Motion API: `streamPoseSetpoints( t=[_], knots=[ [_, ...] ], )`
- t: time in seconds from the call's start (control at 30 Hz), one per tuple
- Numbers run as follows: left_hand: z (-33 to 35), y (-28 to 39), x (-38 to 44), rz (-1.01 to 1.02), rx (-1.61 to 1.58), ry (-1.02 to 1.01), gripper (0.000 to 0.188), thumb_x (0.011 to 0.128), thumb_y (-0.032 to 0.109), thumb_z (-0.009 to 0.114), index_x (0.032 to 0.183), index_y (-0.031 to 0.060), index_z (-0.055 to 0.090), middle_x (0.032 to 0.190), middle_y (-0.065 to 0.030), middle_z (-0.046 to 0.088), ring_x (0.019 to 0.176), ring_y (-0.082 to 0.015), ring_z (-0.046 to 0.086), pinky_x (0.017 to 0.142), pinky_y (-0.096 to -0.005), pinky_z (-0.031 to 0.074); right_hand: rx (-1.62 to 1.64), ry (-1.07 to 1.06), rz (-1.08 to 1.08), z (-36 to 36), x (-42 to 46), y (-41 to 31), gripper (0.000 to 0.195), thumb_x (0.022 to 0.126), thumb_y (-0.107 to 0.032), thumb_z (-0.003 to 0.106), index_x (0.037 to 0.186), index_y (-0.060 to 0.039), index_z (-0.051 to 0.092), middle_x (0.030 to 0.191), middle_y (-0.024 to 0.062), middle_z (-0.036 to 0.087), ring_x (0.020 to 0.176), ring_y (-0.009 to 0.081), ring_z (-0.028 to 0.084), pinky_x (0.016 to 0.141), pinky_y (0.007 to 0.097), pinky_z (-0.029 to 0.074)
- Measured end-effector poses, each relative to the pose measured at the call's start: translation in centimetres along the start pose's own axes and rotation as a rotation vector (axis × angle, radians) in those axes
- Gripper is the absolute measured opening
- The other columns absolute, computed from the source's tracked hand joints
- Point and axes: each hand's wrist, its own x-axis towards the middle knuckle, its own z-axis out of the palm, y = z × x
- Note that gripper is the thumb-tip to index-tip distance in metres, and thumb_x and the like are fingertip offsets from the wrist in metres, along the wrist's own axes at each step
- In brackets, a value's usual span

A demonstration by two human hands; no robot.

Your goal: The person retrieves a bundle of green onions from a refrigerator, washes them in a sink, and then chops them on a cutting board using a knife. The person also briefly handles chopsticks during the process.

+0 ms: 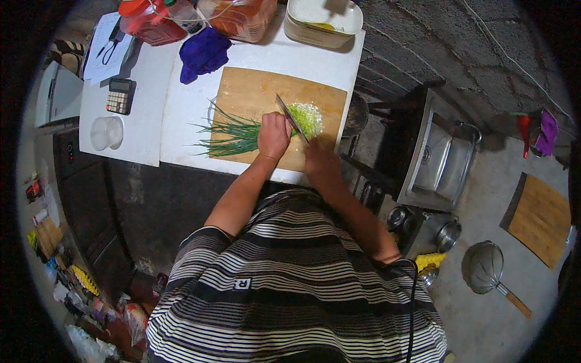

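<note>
A bundle of green onions [236,131] lies across a wooden cutting board [258,84], its thin tips hanging past the board's left edge. My left hand [274,135] grips the bundle near its cut end. In my right hand [322,159] is a kitchen knife [291,117], its blade tilted across the stalks just right of my left fingers. The right hand is blurred, and its fingers hide the knife's handle. Chopped green onion [306,119], pale green and white, is heaped on the board against the blade's right side.
Behind the board lie a purple cloth [205,53], plastic tubs [240,20] and stacked white trays [323,29]. A calculator [119,96] and a clear plastic cup [107,133] stand at left. To the right are a steel sink [438,159] and a wire strainer [484,267].
</note>
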Motion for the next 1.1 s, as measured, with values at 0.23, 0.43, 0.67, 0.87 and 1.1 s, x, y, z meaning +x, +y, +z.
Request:
streamPoseSetpoints(
  t=[0.23,0.43,0.67,0.87,1.1],
  knots=[
    [0.2,0.2,0.0,-0.002,-0.008,-0.017,0.015,0.083,0.013,0.063,0.088,0.0029,0.053,0.091,-0.0149,0.056,0.087,-0.0336,0.053,0.074,-0.0420,0.048,0.010,-0.038,0.099,4.4,2.9,-0.1,0.022,0.095,-0.025,0.050,0.094,-0.0031,0.049,0.077,0.0196,0.065,0.068,0.0398,0.064,0.060,0.0527,0.049],
    [-1.6,0.7,0.3,-0.063,-0.083,-0.128,0.016,0.085,0.009,0.060,0.096,-0.0004,0.054,0.097,-0.0185,0.056,0.090,-0.0378,0.052,0.080,-0.0461,0.045,0.197,-0.048,0.169,2.7,3.6,-0.6,0.024,0.097,-0.028,0.050,0.090,-0.0050,0.048,0.068,0.0190,0.063,0.065,0.0400,0.064,0.059,0.0522,0.048],
    [-3.6,0.0,0.6,0.011,-0.166,-0.054,0.020,0.085,0.011,0.061,0.100,-0.0010,0.055,0.101,-0.0182,0.057,0.093,-0.0372,0.052,0.082,-0.0456,0.045,0.123,-0.118,0.153,-0.6,2.1,-1.6,0.013,0.090,-0.015,0.050,0.094,-0.0033,0.053,0.068,0.0157,0.064,0.062,0.0347,0.065,0.058,0.0510,0.049],
    [-1.2,-1.1,-0.6,0.051,-0.087,-0.107,0.017,0.083,0.011,0.063,0.094,0.0007,0.054,0.098,-0.0170,0.056,0.092,-0.0361,0.052,0.081,-0.0446,0.045,-0.004,0.176,0.004,2.2,-0.4,-1.5,0.017,0.093,-0.016,0.043,0.094,-0.0016,0.053,0.070,0.0206,0.062,0.067,0.0399,0.064,0.065,0.0539,0.050],
    [-1.3,-1.1,-0.7,0.047,-0.066,-0.100,0.020,0.081,0.012,0.065,0.093,0.0013,0.054,0.099,-0.0158,0.056,0.092,-0.0346,0.052,0.080,-0.0424,0.047,0.075,0.023,0.189,2.4,-0.6,-2.9,0.011,0.087,-0.012,0.049,0.087,-0.0030,0.055,0.065,0.0197,0.057,0.062,0.0400,0.059,0.060,0.0538,0.045]
  ],
)
